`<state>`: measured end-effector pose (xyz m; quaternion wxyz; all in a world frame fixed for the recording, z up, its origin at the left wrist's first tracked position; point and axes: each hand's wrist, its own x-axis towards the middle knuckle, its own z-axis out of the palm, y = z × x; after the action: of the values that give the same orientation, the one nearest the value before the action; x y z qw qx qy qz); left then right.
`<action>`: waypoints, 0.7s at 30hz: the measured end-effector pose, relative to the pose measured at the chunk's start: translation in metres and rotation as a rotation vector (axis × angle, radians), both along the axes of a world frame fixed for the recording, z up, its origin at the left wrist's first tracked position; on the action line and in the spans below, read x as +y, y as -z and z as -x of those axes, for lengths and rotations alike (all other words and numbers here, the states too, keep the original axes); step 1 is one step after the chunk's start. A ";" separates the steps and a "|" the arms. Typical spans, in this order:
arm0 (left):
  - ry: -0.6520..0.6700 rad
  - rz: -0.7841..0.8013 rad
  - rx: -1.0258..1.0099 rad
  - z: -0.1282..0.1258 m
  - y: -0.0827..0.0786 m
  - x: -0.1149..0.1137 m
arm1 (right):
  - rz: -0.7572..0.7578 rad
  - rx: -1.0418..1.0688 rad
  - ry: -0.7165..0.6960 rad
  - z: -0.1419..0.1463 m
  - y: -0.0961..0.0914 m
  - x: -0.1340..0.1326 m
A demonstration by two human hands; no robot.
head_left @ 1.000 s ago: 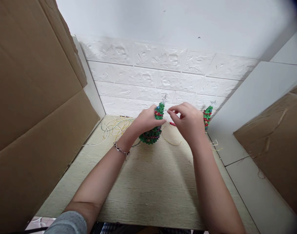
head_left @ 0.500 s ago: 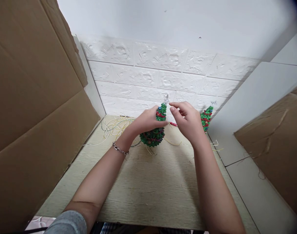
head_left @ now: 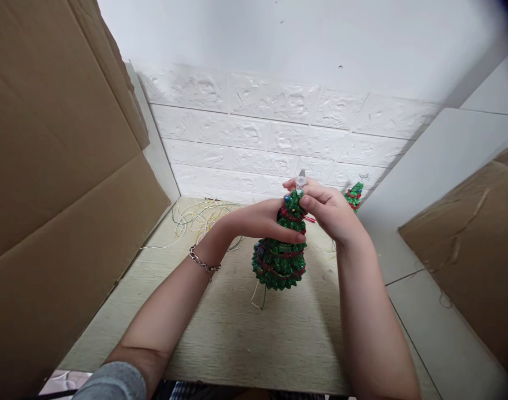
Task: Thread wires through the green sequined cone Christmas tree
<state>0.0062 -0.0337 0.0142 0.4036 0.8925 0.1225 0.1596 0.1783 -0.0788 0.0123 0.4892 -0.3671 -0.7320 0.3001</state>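
Tree (head_left: pixel 281 258), tip up, held between your hands over the middle of the table (head_left: pixel 220 333); cannot tell whether its base rests there or hangs just clear. Left grip: your left hand (head_left: pixel 258 219) is wrapped round the upper tiers, thumb laid across the front, fingers mostly hidden behind, the hold closed on the branches. Right grip: your right hand (head_left: pixel 337 214) is at the tip, thumb against the green beside the foot of the clear star (head_left: pixel 301 176), other fingers curled behind; cannot tell whether you are pinching firmly or only touching. Risk, as I judge it: the star looks thin, so a sideways push from your right fingers, with the left hold bracing below, could bend or snap it at the foot. A hard left squeeze might loosen the garland (head_left: pixel 293 218). Two short leads (head_left: pixel 263 297), one pale and one green, show below the base; trapped under it, they could tilt the tree or strain where they join. Further out: a red item (head_left: pixel 310 220), partly covered, shows beside your right hand. A tangle (head_left: pixel 195 216) of wires lies beyond your left forearm; your bracelet (head_left: pixel 202 261) could snag a strand on a sweep that way. Second tree (head_left: pixel 354 194), behind your right hand: a backward knock could topple it.
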 end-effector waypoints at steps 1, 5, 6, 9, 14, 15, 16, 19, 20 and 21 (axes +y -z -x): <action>-0.026 -0.008 -0.024 0.000 -0.001 -0.001 | -0.025 -0.008 0.045 0.001 -0.003 -0.003; -0.193 -0.015 -0.114 0.002 -0.001 -0.002 | -0.206 -0.028 0.275 0.006 -0.011 -0.011; -0.223 0.003 -0.124 0.002 -0.001 -0.003 | -0.260 -0.032 0.347 0.007 -0.011 -0.012; -0.297 0.015 -0.140 -0.004 0.002 -0.006 | -0.394 -0.038 0.537 0.012 -0.009 -0.010; -0.521 -0.010 -0.201 -0.022 0.009 -0.018 | -0.442 -0.048 0.657 0.013 -0.005 -0.005; -0.543 0.002 -0.206 -0.024 0.010 -0.021 | -0.440 -0.050 0.662 0.013 -0.005 -0.005; -0.554 0.009 -0.209 -0.026 0.011 -0.023 | -0.438 -0.052 0.665 0.013 -0.005 -0.005; -0.577 -0.018 -0.212 -0.027 0.009 -0.027 | -0.427 -0.048 0.661 0.015 -0.006 -0.007; -0.596 -0.040 -0.208 -0.026 0.008 -0.028 | -0.426 -0.041 0.653 0.016 -0.007 -0.007; -0.619 -0.070 -0.202 -0.025 0.005 -0.028 | -0.430 -0.033 0.640 0.017 -0.007 -0.007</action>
<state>0.0308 -0.0619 0.0087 0.3149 0.8059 0.3420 0.3667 0.1616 -0.0860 0.0191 0.6121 -0.4708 -0.6345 -0.0338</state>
